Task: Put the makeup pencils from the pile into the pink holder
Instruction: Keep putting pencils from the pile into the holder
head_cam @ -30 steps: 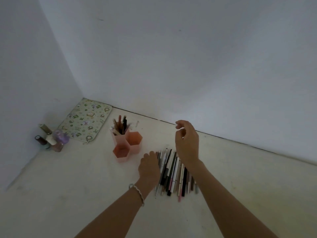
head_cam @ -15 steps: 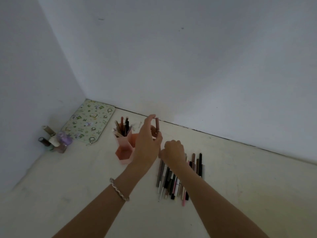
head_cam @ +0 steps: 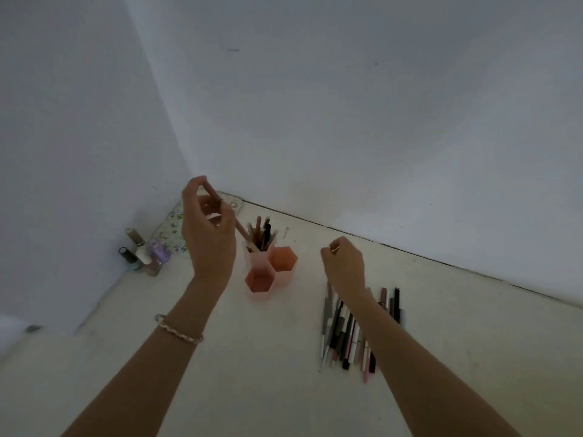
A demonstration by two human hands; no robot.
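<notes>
Left hand (head_cam: pixel 208 238) pinches pencil (head_cam: pixel 241 231), tilted over pink holder (head_cam: pixel 285 264) rim; right hand (head_cam: pixel 344 267) curled above pile (head_cam: pixel 340 335), grip unclear.

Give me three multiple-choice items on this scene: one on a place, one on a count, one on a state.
1. Where do the nail polish bottles stand?
A. by the wall corner, left of the pink holder
B. inside the holder
C. far to the holder's right

2. How many hexagonal compartments has the holder?
A. two
B. three
C. five

3. What is the left hand doing?
A. lying flat on the surface
B. pinching a pencil whose lower end reaches the back compartment
C. gripping a bottle

Answers:
1 A, the bottles cluster by the corner, left of the holder.
2 B, three hexagons join together.
3 B, the fingers close on the slanted pencil above the holder.
</notes>
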